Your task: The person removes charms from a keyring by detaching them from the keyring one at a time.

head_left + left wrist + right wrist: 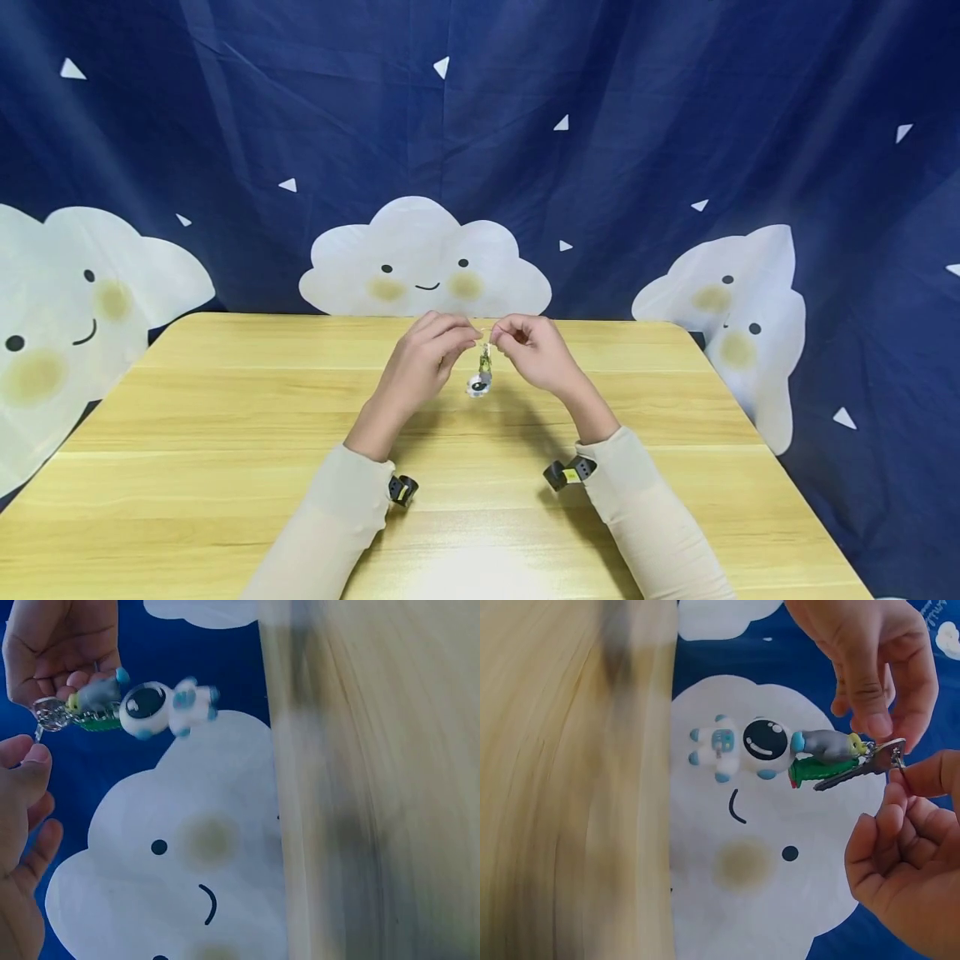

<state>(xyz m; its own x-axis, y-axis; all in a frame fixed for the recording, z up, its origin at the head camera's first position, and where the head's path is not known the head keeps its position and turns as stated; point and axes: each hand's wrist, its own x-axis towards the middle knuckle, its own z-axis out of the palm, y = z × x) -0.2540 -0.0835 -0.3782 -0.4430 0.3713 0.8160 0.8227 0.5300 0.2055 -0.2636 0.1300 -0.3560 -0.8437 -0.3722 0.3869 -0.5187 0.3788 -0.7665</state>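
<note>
White astronaut keychain [480, 382] hangs btwn & just below L hand [422, 357] and R hand [538, 357], long axis approx. vert., neither clearly nearer; both pinch its ring [901, 772], fingertips nearly closed.

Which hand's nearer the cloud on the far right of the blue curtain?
Right. The right hand is to the keychain's right, left of the cloud; the left hand is farther away, on the keychain's left.

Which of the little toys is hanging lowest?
The white astronaut. It dangles below the other two, the gray figure and the green toy.
</note>
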